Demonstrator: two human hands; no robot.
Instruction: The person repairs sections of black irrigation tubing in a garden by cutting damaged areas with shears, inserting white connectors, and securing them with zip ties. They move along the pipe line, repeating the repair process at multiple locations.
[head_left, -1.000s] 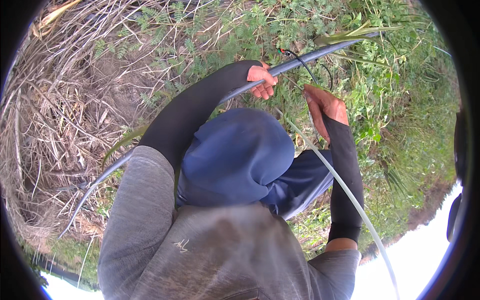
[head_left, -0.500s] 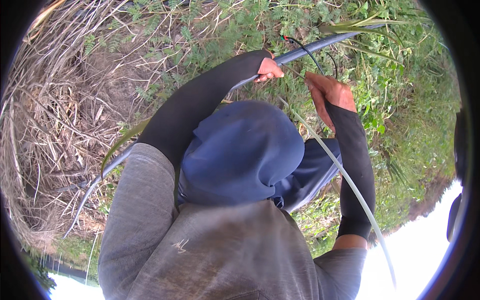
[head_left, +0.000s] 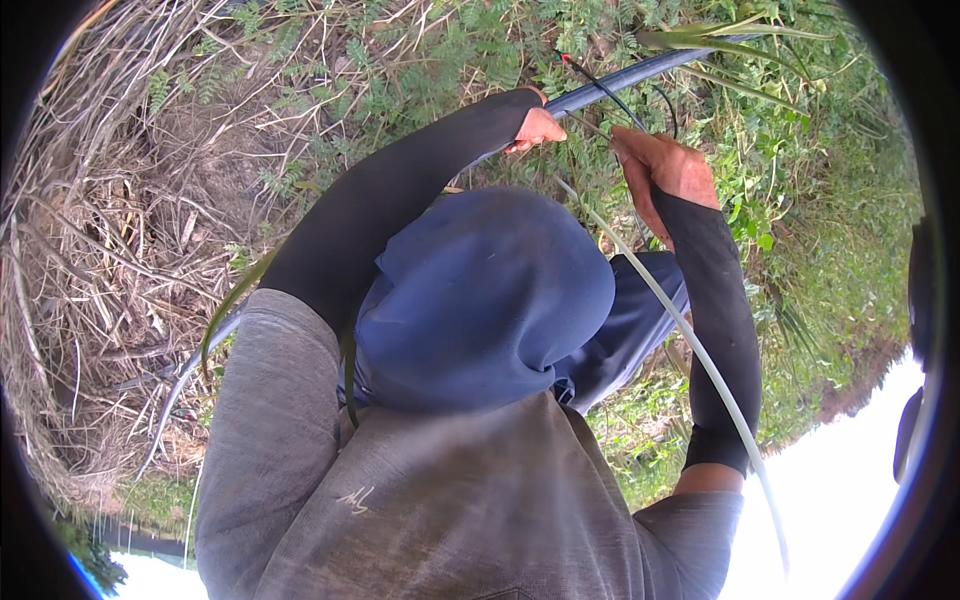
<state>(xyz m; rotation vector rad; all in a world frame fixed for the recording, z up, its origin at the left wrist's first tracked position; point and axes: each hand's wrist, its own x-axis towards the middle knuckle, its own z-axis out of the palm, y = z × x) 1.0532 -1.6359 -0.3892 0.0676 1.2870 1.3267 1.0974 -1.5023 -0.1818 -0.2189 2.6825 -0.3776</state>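
Note:
A long dark grey-blue hose (head_left: pixel 640 73) runs slantwise past my knees, partly hidden by my left arm. My left hand (head_left: pixel 537 130) is closed around it, thumb toward the right. Opposite, my right hand (head_left: pixel 668 170) has its fingers pinched together. A thin black tube (head_left: pixel 597 84) with a red tip crosses the hose and bends into the top of that hand, which seems to hold it. Between the two hands lies a slim stem-like piece (head_left: pixel 590 125); whether the right fingertips grip it too cannot be made out.
Dry sticks and straw (head_left: pixel 110 270) cover the ground at left, and green leafy plants (head_left: pixel 790 190) grow at right. A long pale leaf blade (head_left: pixel 690 335) crosses before my right forearm. More long leaves (head_left: pixel 740 48) overlie the hose's far end. My bent knee (head_left: pixel 490 290) rises between my arms.
The view has shifted slightly, so hose, tube and hands sit a little higher. Both hands keep nearly the same hold and spacing.

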